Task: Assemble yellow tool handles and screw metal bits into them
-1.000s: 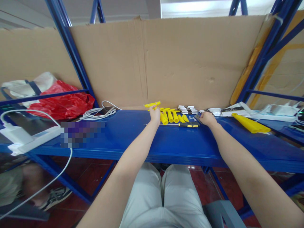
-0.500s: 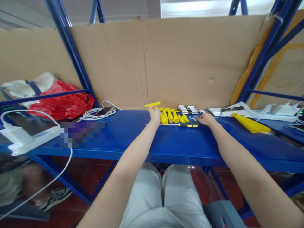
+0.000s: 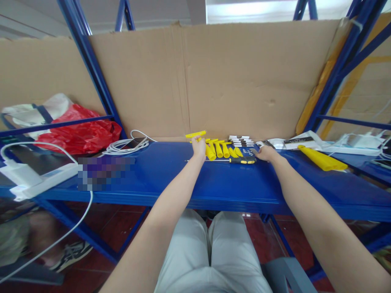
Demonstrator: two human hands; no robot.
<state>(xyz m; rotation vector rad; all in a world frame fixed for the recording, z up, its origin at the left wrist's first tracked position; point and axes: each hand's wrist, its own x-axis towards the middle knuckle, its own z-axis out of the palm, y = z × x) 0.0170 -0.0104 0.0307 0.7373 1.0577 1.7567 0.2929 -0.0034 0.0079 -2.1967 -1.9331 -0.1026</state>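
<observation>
My left hand (image 3: pixel 199 147) is closed on a yellow T-shaped plastic part (image 3: pixel 196 134) and holds it up just above the blue shelf (image 3: pixel 171 179). Beside it, to the right, lies a row of several more yellow parts (image 3: pixel 221 149). A screwdriver with a black and yellow handle (image 3: pixel 242 160) lies in front of them, its shaft pointing left. My right hand (image 3: pixel 266 153) rests at the handle's right end, fingers curled on a small dark thing I cannot make out. A stack of white and black pieces (image 3: pixel 241 141) sits behind.
A cardboard sheet (image 3: pixel 238 77) backs the shelf between blue uprights. A coiled white cable (image 3: pixel 125 144), a red bag (image 3: pixel 76 132) and a white power strip (image 3: pixel 33 179) lie left. A long yellow piece (image 3: pixel 322 158) and papers (image 3: pixel 302 141) lie right. My knees show below.
Almost nothing differs. My right hand has shifted very slightly beside the screwdriver handle; my left hand keeps the yellow part where it was.
</observation>
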